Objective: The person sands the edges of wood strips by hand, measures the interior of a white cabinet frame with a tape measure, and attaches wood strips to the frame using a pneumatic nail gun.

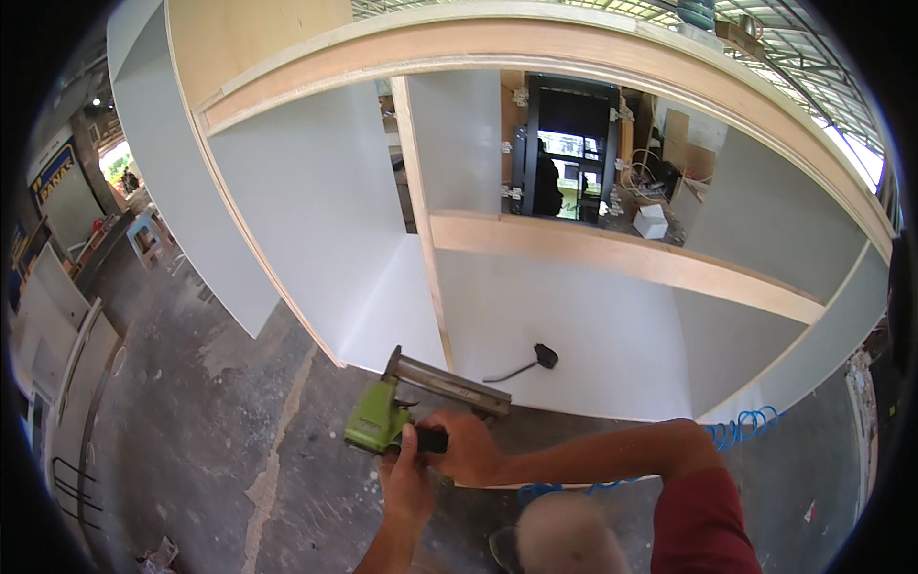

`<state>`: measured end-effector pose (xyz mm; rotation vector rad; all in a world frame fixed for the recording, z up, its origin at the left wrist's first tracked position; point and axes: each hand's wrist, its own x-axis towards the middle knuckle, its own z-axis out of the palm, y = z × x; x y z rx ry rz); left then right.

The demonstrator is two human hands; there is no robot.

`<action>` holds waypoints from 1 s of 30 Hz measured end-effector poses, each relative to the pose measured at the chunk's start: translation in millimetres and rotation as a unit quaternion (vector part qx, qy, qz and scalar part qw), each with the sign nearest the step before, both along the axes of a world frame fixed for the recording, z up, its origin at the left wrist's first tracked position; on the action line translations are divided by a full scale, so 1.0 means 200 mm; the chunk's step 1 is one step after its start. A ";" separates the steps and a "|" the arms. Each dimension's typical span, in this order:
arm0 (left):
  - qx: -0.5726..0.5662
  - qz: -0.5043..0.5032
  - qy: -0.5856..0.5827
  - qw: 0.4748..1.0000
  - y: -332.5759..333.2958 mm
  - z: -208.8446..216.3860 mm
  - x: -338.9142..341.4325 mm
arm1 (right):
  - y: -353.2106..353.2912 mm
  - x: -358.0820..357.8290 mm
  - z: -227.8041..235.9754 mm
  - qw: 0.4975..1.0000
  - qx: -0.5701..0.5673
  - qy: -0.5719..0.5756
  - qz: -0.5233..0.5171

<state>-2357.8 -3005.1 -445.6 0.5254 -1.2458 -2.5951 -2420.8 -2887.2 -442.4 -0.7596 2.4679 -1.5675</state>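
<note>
A green nail gun [375, 418] with a long grey metal magazine is held in front of the wooden-framed cabinet. My right hand [464, 450] is closed around its black handle. Against the green body and handle, my left hand [408, 483] has its thumb pointing up; its other fingers are partly hidden behind the tool. The magazine's far end lies just in front of the cabinet's white lower panel [593, 316]. A blue coiled air hose [746, 427] passes under my right arm; its joint with the tool is not visible.
A wooden upright [421, 201] and a crossbar [612, 251] divide the cabinet. On its white panel lies a small black object [545, 357] with a thin tail. Behind stand a dark-framed unit [572, 148] and a white box [650, 222]. A blue stool [148, 237] stands left.
</note>
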 end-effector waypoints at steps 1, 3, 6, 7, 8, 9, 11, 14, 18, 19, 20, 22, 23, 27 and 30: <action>-0.012 0.018 -0.003 1.000 -0.02 0.01 -0.06 | -0.05 -0.04 0.00 1.000 -0.012 0.004 0.009; -0.042 0.059 -0.011 0.997 -0.08 0.04 -0.17 | -0.15 -0.13 -0.03 0.995 -0.077 0.063 0.020; -0.065 0.105 0.023 0.992 -0.22 0.10 -0.28 | -0.30 -0.27 0.02 0.980 -0.139 0.127 0.065; -0.074 0.113 0.034 0.990 -0.28 0.12 -0.31 | -0.32 -0.32 0.06 0.975 -0.163 0.127 0.078; -0.089 0.105 0.038 0.990 -0.27 0.20 -0.33 | -0.30 -0.35 0.07 0.972 -0.182 0.123 0.085; -0.100 0.089 0.039 0.990 -0.31 0.26 -0.33 | -0.31 -0.36 0.10 0.967 -0.205 0.115 0.099; -0.125 0.049 0.046 0.990 -0.41 0.37 -0.34 | -0.22 -0.40 0.18 0.962 -0.255 0.101 0.000; -0.104 0.061 0.024 0.992 -0.57 0.50 -0.36 | -0.07 -0.55 0.15 0.919 -0.358 0.039 -0.158; -0.091 0.089 0.037 0.991 -0.62 0.49 -0.45 | -0.01 -0.76 0.23 0.848 -0.511 0.046 -0.133; -0.091 0.093 0.051 0.990 -0.64 0.48 -0.47 | -0.02 -0.80 0.23 0.828 -0.543 0.058 -0.131; -0.089 0.089 0.051 0.991 -0.66 0.47 -0.51 | 0.00 -0.84 0.25 0.835 -0.533 0.113 -0.077; -0.088 0.079 0.049 0.992 -0.69 0.47 -0.58 | -0.04 -0.82 0.30 0.819 -0.549 0.118 -0.117; -0.081 0.071 0.048 0.993 -0.70 0.47 -0.61 | -0.07 -0.82 0.34 0.810 -0.558 0.123 -0.134; -0.068 0.028 0.083 0.994 -0.70 0.46 -0.74 | -0.06 -0.82 0.38 0.817 -0.549 0.061 -0.165; -0.040 -0.005 0.140 0.989 -0.67 0.42 -0.84 | -0.08 -0.84 0.35 0.815 -0.552 0.079 -0.154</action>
